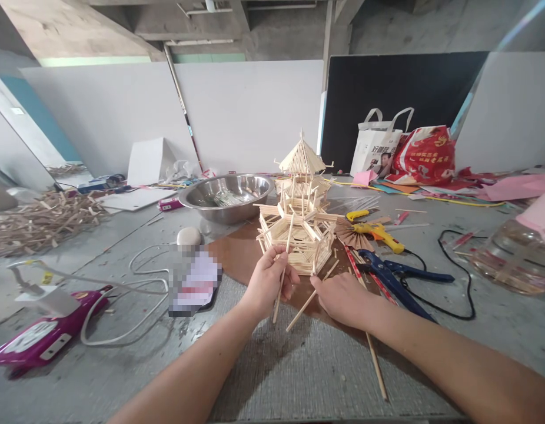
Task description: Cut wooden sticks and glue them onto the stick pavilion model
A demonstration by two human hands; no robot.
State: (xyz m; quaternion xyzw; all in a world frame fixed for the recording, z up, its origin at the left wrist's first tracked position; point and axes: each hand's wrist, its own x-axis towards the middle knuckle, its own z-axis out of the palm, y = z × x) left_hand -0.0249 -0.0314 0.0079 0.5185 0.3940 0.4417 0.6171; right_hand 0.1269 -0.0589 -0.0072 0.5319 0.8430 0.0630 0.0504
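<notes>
A tiered pagoda model (296, 229) built of thin wooden sticks stands in front of me, with a pointed roof on top. My left hand (272, 280) is closed around a long wooden stick (289, 235), which slants up in front of the model. At the model's lower right corner, my right hand (338, 294) has its fingers curled and pinches a short wooden stick (316, 260); whether this piece is joined to the model I cannot tell. Between the hands, a loose wooden stick (301, 312) lies at a slant. Another stick (376, 368) sticks out below my right forearm.
Right of the model lie a yellow glue gun (381, 234) and a blue-handled cutter (400, 274). A steel basin (228, 197) stands behind left. Further left are a phone (197, 280), a purple power strip (52, 330) with cables and a stick heap (38, 224). A jar (511, 259) stands right.
</notes>
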